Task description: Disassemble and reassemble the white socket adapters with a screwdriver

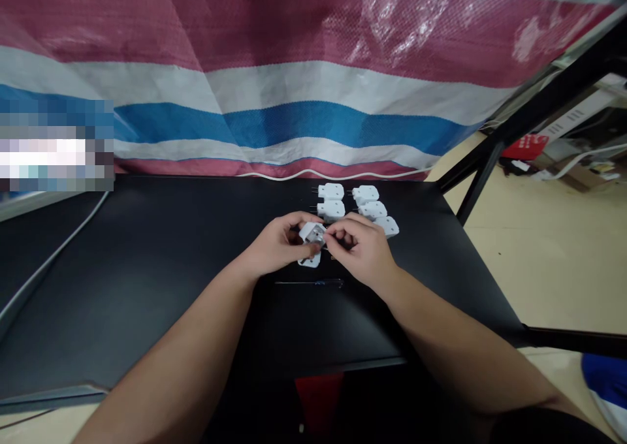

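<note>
My left hand (275, 247) grips an open white plug housing (310, 231), its hollow inner side with small metal parts facing up. The thumb and fingertips of my right hand (361, 245) are pinched together at the housing's right edge; whatever they hold is too small to make out. Just below the housing lies another white plug piece (309, 260), partly hidden by my left thumb. A thin screwdriver (308, 283) with a clear bluish handle rests on the black table (161, 268), nearer to me. Small brass-coloured bits (333, 258) show beside my right fingers.
Several white plugs (331, 191) stand in two columns beyond my hands, prongs pointing left. A white cable (308, 173) runs along the back edge, before a striped plastic sheet (294, 78). Another cable (53, 254) crosses the left side. A black metal frame (475, 183) rises at right.
</note>
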A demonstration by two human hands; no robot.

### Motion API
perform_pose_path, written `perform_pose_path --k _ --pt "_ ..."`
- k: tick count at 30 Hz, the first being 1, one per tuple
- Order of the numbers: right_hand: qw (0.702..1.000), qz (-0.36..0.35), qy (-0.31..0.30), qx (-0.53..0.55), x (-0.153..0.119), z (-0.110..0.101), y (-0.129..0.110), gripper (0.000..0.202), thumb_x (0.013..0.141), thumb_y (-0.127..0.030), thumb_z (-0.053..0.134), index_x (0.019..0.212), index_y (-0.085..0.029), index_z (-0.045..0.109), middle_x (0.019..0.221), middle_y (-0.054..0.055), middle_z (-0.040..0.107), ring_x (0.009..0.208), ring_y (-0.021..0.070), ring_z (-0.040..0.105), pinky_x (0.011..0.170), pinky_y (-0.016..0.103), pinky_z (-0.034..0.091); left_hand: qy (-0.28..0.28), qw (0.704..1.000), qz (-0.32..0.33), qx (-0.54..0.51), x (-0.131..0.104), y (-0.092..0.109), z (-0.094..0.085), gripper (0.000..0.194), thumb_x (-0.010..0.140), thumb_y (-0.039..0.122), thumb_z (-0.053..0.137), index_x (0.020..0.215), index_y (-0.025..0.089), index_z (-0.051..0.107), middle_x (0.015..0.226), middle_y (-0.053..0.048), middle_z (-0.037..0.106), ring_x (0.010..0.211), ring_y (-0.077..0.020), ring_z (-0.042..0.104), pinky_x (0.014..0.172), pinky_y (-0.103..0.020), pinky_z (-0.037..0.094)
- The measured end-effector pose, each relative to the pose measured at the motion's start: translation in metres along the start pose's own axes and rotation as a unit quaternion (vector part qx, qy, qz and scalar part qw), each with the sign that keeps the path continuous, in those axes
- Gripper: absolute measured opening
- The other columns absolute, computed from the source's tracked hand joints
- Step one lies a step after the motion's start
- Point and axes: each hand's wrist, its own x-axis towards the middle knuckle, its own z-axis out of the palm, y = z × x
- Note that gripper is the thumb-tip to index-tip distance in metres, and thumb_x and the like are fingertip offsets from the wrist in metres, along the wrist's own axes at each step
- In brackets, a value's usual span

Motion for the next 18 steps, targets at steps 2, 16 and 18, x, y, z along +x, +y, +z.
perform_pose_path --k 2,16,18 --pt "0.999 0.02 -0.028 -0.017 0.002 -0.004 0.001 0.007 0.09 -0.017 0.072 0.086 -0.02 0.077 0.079 0.0 0.066 0.06 0.0113 0.053 0.059 0.028 0.043 0.036 0.999 -0.012 0.005 0.001 -0.001 -0.003 0.052 0.077 0.02 0.09 0.125 0.016 0.07 0.093 -0.003 0.073 0.072 -0.0134 0.072 0.068 -0.026 0.06" --pt "0.962 0.093 -0.218 -0.139 0.002 -0.002 0.011 0.009 0.089 -0.014 0.073 0.084 -0.022 0.074 0.082 0.003 0.077 0.076 0.0209 0.07 0.069 0.035 0.047 0.116 0.993 -0.025 -0.004 0.006 -0.004 -0.009 0.045 0.077 0.02 0.086 0.119 0.016 0.07 0.087 -0.002 0.071 0.063 -0.0128 0.069 0.059 -0.026 0.059" --pt "0.962 0.089 -0.22 -0.134 0.002 -0.007 0.011 0.013 0.085 -0.009 0.071 0.082 -0.022 0.071 0.077 0.001 0.075 0.07 0.0189 0.067 0.066 0.034 0.045 0.115 0.993 -0.028 -0.009 0.006 -0.004 -0.008 0.045 0.077 0.019 0.086 0.119 0.016 0.07 0.086 -0.002 0.071 0.062 -0.0124 0.068 0.058 -0.025 0.059"
